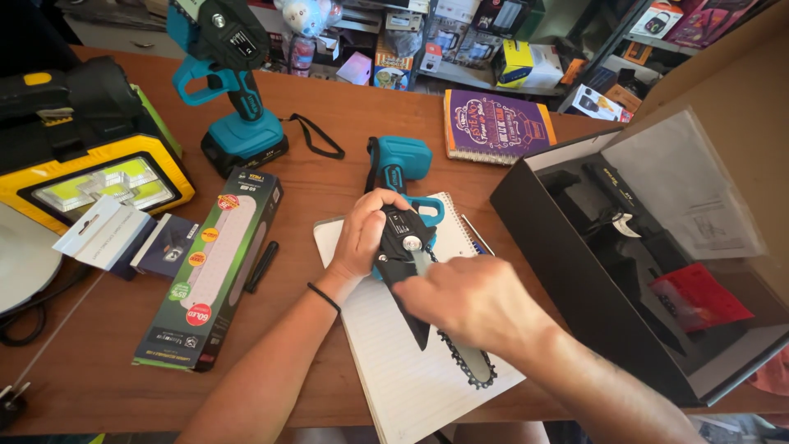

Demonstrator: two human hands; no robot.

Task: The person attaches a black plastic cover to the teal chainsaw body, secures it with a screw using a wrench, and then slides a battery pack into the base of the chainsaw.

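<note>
Two hands work over one small teal and black chainsaw, which lies on an open lined notepad near the middle of the wooden table, between a long green and black box on the left and an open black carton on the right. Judging from the grip, the saw body needs to be kept from rocking, and the left hand does that well, fingers curled and pressed together over the rear of the housing. The right hand reaches across the black side cover, fingers bunched, though exactly what they pinch I cannot tell. It would be wise to keep the fingertips clear of the bare chain poking out below, and to press straight down
</note>
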